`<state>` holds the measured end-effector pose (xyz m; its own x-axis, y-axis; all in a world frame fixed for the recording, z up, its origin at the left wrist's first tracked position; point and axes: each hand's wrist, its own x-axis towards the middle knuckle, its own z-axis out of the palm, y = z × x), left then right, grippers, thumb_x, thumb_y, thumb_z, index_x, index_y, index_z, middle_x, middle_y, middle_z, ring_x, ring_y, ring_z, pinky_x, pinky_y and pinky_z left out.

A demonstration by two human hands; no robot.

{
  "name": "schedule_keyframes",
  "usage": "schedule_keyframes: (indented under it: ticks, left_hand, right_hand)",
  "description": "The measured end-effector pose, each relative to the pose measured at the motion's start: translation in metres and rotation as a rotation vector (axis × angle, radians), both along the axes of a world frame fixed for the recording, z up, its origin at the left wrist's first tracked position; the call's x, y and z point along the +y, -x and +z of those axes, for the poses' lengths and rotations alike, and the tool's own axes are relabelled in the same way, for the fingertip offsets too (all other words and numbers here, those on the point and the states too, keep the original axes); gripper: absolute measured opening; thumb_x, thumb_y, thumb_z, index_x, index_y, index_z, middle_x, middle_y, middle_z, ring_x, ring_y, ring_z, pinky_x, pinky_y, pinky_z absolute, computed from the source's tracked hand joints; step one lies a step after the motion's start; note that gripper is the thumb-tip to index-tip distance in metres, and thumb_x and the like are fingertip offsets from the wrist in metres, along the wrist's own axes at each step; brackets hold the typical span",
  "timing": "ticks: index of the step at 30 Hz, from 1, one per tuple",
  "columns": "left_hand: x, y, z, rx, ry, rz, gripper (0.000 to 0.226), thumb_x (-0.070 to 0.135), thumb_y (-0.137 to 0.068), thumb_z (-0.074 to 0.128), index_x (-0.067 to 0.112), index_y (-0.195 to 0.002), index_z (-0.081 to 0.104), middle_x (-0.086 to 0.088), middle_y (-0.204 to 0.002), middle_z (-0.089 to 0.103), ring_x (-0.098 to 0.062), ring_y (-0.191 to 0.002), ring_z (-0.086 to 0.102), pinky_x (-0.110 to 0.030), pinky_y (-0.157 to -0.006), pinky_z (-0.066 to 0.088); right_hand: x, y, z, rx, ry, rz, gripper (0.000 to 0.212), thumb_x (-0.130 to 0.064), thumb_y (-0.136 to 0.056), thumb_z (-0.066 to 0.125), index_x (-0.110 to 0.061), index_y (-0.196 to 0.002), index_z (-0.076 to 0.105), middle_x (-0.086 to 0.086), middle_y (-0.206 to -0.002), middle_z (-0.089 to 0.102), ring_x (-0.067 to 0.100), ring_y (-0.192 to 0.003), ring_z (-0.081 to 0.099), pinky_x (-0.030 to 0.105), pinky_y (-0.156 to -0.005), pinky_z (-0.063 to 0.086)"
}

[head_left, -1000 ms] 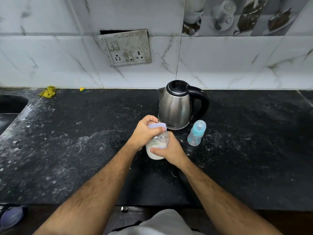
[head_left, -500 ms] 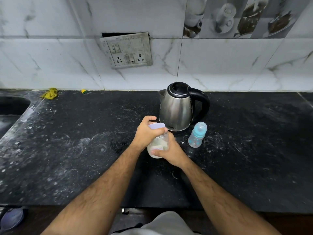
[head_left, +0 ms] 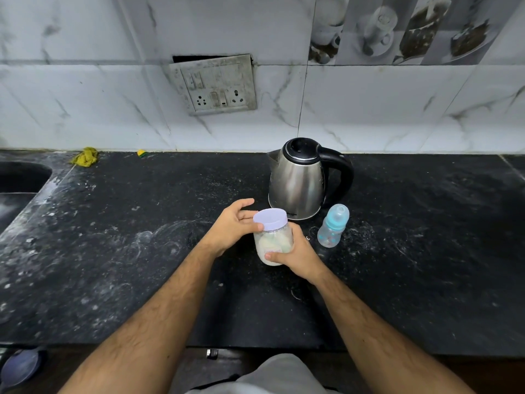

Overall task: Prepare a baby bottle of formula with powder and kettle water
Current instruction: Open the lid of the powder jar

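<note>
The powder jar stands on the black counter just in front of the kettle. The right hand grips its body, covering its right side. The left hand has fingers spread and loose beside the lilac lid — the thumb touches the rim. The baby bottle stands capped just right of the kettle's base; whether it holds anything is unclear.

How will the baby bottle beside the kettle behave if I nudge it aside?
The baby bottle looks tall and narrow, so it will probably tip rather than slide. It appears empty and clear plastic, likely light. If it falls, its round body may roll toward the kettle.
</note>
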<state>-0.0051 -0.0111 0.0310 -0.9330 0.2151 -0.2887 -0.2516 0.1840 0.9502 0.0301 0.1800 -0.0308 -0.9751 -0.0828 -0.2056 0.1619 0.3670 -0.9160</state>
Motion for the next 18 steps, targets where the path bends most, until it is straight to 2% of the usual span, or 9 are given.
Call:
schedule_keyframes:
  ticks: [3,5,6,8,10,12,15,17,18]
  left_hand:
    - [0.002,0.002,0.002,0.021,0.031,-0.031,0.098,0.012,-0.066,0.090,0.011,-0.148,0.037,0.000,-0.122,0.063,-0.011,-0.108,0.066,-0.027,-0.095,0.053]
    - [0.006,0.001,0.003,0.033,0.056,-0.065,0.109,0.028,-0.056,0.092,0.018,-0.148,0.036,0.000,-0.130,0.059,-0.012,-0.117,0.062,-0.031,-0.102,0.050]
    - [0.008,0.000,0.004,0.043,0.064,-0.072,0.109,0.029,-0.056,0.091,0.020,-0.149,0.035,0.001,-0.133,0.056,-0.012,-0.119,0.059,-0.030,-0.101,0.049]
    - [0.010,-0.001,0.003,0.057,0.066,-0.076,0.110,0.029,-0.057,0.090,0.022,-0.150,0.033,0.001,-0.135,0.052,-0.011,-0.122,0.056,-0.026,-0.100,0.048]
    - [0.007,-0.002,0.003,0.041,0.046,-0.083,0.114,0.028,-0.056,0.091,0.022,-0.152,0.031,-0.001,-0.137,0.052,-0.011,-0.123,0.057,-0.030,-0.104,0.048]
    - [0.000,-0.004,0.002,0.002,0.016,-0.099,0.108,0.014,-0.065,0.090,0.019,-0.153,0.027,-0.005,-0.138,0.054,-0.012,-0.122,0.060,-0.033,-0.106,0.048]
    - [-0.008,-0.006,0.002,0.003,0.021,-0.072,0.091,-0.009,-0.077,0.076,0.010,-0.152,0.029,-0.001,-0.120,0.065,-0.005,-0.105,0.067,-0.021,-0.089,0.055]
    - [-0.011,-0.006,0.002,0.036,0.068,-0.015,0.087,-0.009,-0.076,0.078,0.006,-0.149,0.034,-0.004,-0.115,0.066,-0.006,-0.098,0.068,-0.018,-0.082,0.056]
    - [-0.011,-0.006,0.002,0.051,0.088,0.003,0.088,-0.006,-0.074,0.080,0.006,-0.148,0.036,-0.007,-0.117,0.065,-0.009,-0.100,0.067,-0.020,-0.085,0.056]
  right_hand:
    - [-0.004,-0.002,0.002,0.002,0.014,0.016,0.091,-0.025,-0.061,0.091,-0.026,-0.135,0.039,-0.006,-0.127,0.055,0.012,-0.117,0.056,0.034,-0.099,0.049]
    - [-0.007,-0.004,0.004,0.006,0.013,0.033,0.089,-0.022,-0.064,0.091,-0.024,-0.136,0.039,-0.006,-0.126,0.055,0.011,-0.114,0.056,0.031,-0.095,0.049]
    - [-0.008,-0.005,0.004,0.011,0.010,0.033,0.088,-0.022,-0.064,0.091,-0.024,-0.136,0.039,-0.006,-0.126,0.055,0.011,-0.114,0.056,0.030,-0.094,0.050]
    - [-0.010,-0.007,0.003,0.016,0.003,0.023,0.087,-0.022,-0.064,0.091,-0.023,-0.135,0.039,-0.006,-0.125,0.054,0.011,-0.113,0.055,0.029,-0.092,0.050]
    - [-0.010,-0.006,0.003,0.016,-0.003,0.001,0.088,-0.021,-0.064,0.091,-0.022,-0.135,0.039,-0.006,-0.126,0.053,0.012,-0.114,0.055,0.029,-0.093,0.049]
    - [-0.010,-0.005,0.002,0.017,-0.007,-0.027,0.090,-0.021,-0.063,0.091,-0.021,-0.136,0.039,-0.003,-0.128,0.053,0.014,-0.116,0.055,0.031,-0.095,0.049]
    - [-0.009,-0.004,0.001,0.013,-0.033,-0.045,0.091,-0.022,-0.061,0.092,-0.021,-0.136,0.040,-0.002,-0.129,0.052,0.015,-0.117,0.053,0.029,-0.093,0.047]
    - [-0.012,-0.005,0.002,0.006,-0.030,-0.034,0.090,-0.020,-0.062,0.092,-0.021,-0.135,0.040,-0.004,-0.128,0.053,0.014,-0.115,0.054,0.024,-0.088,0.046]
    - [-0.013,-0.007,0.003,0.005,-0.027,-0.029,0.089,-0.019,-0.063,0.091,-0.021,-0.136,0.040,-0.005,-0.127,0.053,0.013,-0.114,0.054,0.021,-0.084,0.045]
